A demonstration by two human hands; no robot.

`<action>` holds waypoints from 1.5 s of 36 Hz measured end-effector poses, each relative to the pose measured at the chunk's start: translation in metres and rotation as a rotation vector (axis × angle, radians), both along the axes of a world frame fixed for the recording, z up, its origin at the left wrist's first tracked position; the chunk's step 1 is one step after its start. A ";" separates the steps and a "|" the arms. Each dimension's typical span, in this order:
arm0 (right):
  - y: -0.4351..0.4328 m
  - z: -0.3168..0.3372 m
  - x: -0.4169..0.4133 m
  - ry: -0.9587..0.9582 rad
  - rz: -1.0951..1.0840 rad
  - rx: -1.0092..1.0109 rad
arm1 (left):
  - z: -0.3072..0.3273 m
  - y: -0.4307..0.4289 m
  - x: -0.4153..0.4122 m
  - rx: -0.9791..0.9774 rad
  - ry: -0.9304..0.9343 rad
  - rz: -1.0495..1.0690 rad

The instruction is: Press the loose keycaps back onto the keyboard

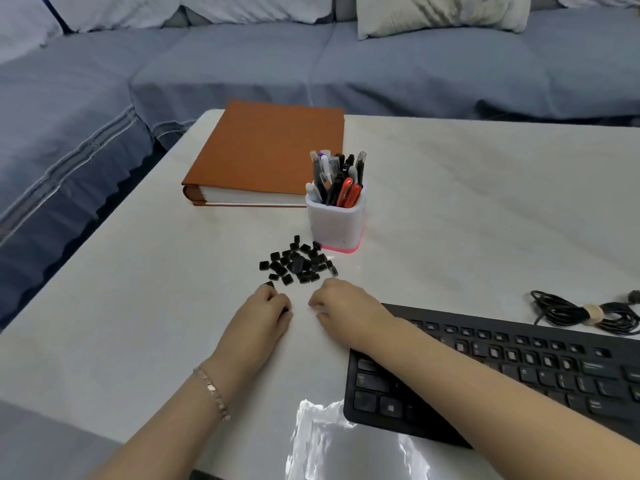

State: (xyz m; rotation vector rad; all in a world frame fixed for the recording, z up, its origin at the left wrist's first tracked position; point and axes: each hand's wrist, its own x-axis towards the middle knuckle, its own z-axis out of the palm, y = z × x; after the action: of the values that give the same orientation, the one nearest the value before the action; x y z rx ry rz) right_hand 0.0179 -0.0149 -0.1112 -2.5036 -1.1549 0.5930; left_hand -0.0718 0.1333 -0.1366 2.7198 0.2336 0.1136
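L hand (263, 315): fingers curled, pinching a small black keycap (285, 310), prob. to check it before fitting.
keycaps (298, 264): loose heap just ahead of both hands; hard, shiny plastic squares.
R hand (341, 303): fingers bent onto table (450, 202); can't tell if holding anything.
keyboard (519, 362): under R forearm; flat black plastic w/ bare sockets.

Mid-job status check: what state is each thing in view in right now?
keycap pile: loose, heaped on table.
keyboard: several keycaps missing.
left hand: pinches a keycap.
right hand: loosely curled, holds nothing visible.
book: closed.
cable: coiled, tied.
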 end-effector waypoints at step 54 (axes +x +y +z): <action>-0.004 -0.002 0.017 0.090 -0.263 0.288 | 0.077 -0.047 -0.013 -1.801 -0.019 0.508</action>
State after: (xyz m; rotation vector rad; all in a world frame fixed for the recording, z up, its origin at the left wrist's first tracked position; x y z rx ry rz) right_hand 0.0349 -0.0189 -0.1131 -2.3030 -0.7969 0.4287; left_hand -0.0848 0.0859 -0.0598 0.8420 0.6124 0.0249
